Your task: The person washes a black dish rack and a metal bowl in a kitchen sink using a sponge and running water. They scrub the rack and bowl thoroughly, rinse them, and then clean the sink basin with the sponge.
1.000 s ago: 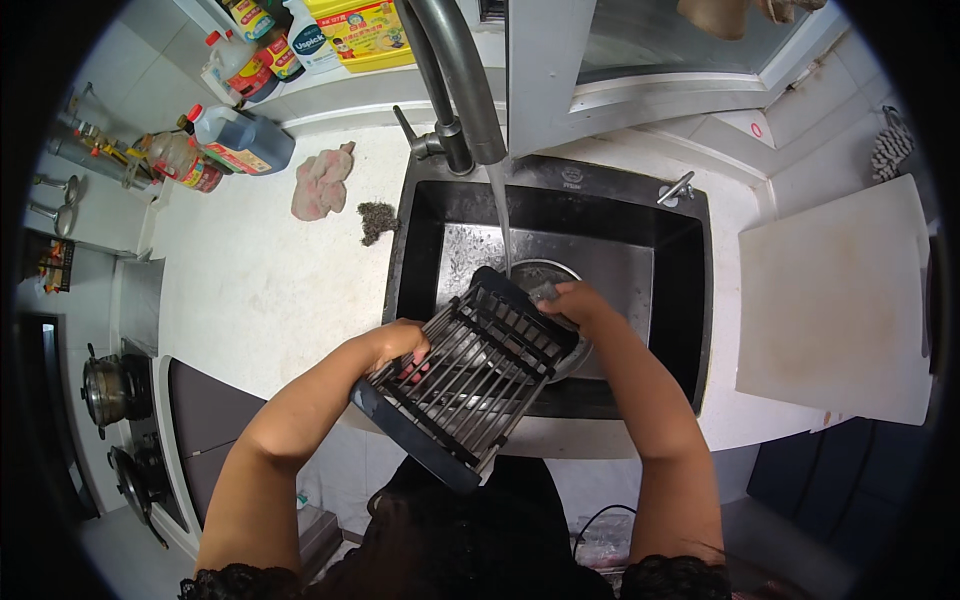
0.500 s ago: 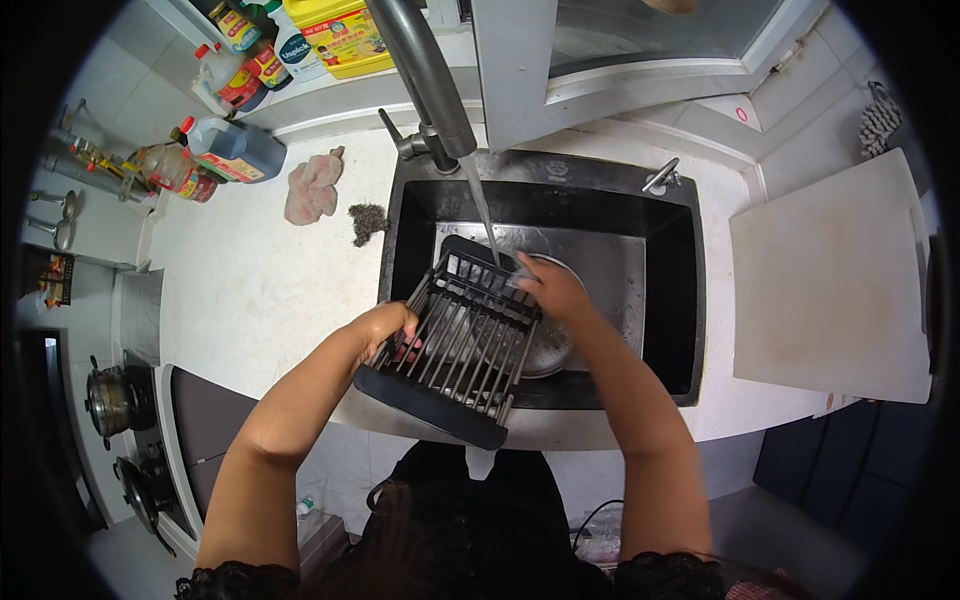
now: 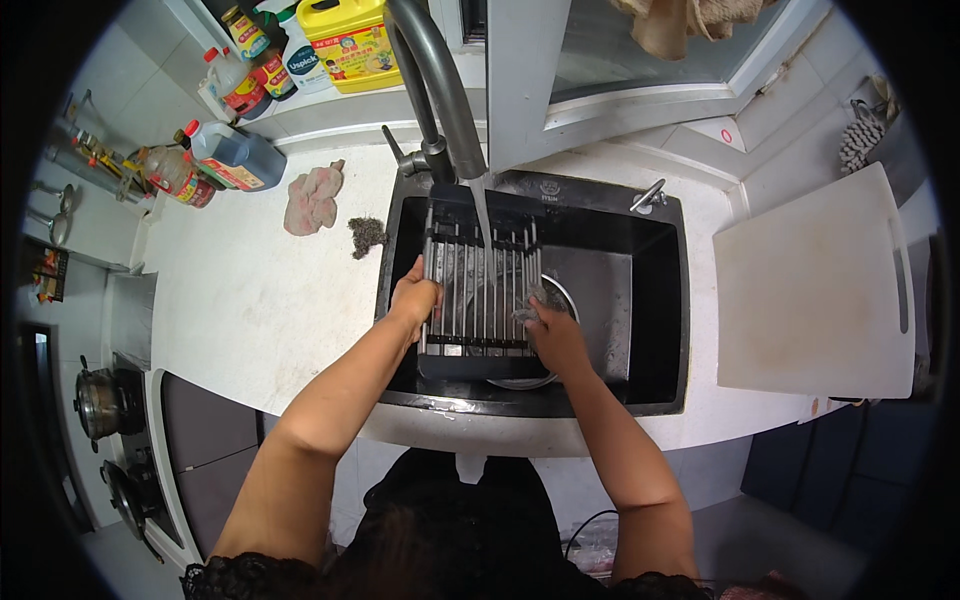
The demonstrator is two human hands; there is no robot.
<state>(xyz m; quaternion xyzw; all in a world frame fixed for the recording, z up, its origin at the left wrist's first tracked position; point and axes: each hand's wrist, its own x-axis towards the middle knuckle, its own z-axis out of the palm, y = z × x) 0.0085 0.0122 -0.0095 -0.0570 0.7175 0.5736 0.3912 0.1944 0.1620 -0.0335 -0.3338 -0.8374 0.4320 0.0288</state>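
Observation:
A black-ended rack with metal bars (image 3: 465, 300) is held over the sink (image 3: 657, 330). My left hand (image 3: 415, 298) is closed round its left side. Closed on a crumpled grey scouring pad (image 3: 540, 303), my right hand (image 3: 558, 340) works at the rack's right side bars. Water from the faucet (image 3: 455, 105) runs onto the rack's far part. Beneath it, a round metal basin (image 3: 568, 300) sits in the sink, partly hidden by the rack and my right hand.
Left of the sink lie a dark steel wool scrubber (image 3: 367, 236) and a pinkish cloth (image 3: 313, 198). Several bottles, one a blue jug (image 3: 236, 155), stand at the back left. A white cutting board (image 3: 815, 290) is on the right, below an open window (image 3: 640, 90).
The rack has swung from a tilt to nearly straight and moved farther over the sink, under the water. My left hand went with it; my right hand moved nearer to me along its right side.

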